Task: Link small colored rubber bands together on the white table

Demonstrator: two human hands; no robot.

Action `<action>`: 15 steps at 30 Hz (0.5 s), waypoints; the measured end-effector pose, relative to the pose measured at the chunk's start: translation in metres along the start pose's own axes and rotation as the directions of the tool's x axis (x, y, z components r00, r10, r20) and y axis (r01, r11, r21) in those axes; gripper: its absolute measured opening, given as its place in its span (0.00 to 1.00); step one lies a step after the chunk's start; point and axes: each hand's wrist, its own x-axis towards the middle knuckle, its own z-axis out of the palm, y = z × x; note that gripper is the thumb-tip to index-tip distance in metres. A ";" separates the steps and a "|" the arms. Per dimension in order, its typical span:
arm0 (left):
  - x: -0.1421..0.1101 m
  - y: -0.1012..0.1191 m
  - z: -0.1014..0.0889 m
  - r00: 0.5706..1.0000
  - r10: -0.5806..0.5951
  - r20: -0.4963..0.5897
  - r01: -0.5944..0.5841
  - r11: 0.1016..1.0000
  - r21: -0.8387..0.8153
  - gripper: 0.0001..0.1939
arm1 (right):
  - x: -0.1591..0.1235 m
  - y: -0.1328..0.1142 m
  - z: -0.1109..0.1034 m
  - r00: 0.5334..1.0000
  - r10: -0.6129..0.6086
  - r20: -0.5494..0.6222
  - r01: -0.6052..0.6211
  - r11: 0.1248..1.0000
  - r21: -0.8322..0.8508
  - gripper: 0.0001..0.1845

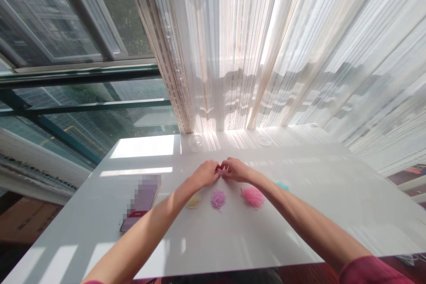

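Note:
My left hand (209, 173) and my right hand (237, 170) meet above the middle of the white table (213, 239). Their bent fingers are pinched, fingertips close together. A small dark red spot shows where they meet; I cannot make out what it is or what the fingers hold. Just nearer to me lie small loose heaps of fine shreds: a pale yellow heap (194, 201) by my left wrist, a purple heap (218, 199) below the hands, and a pink heap (253, 197) beside my right forearm. A turquoise heap (282, 185) is partly hidden behind that forearm.
On the left lies a flat purple item with a red band (143, 206), partly blurred out. Toward the far edge stand a clear round container (195, 142) and a shallow clear round piece (264, 141). Sheer striped curtains (239, 53) hang behind the table, with a window at left.

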 end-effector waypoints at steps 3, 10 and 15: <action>-0.005 -0.006 -0.011 1.000 0.028 -0.010 -0.028 0.999 -0.015 0.18 | -0.009 0.009 -0.006 1.000 0.007 0.000 -0.007 1.000 0.013 0.20; -0.014 -0.022 -0.021 0.998 0.041 0.040 -0.042 0.999 0.029 0.20 | -0.017 0.007 -0.007 0.999 0.042 -0.009 -0.041 0.999 0.010 0.34; -0.001 -0.009 -0.009 0.997 0.042 0.057 -0.045 0.998 0.049 0.18 | -0.006 -0.011 0.003 0.998 0.060 -0.030 -0.061 0.998 -0.024 0.19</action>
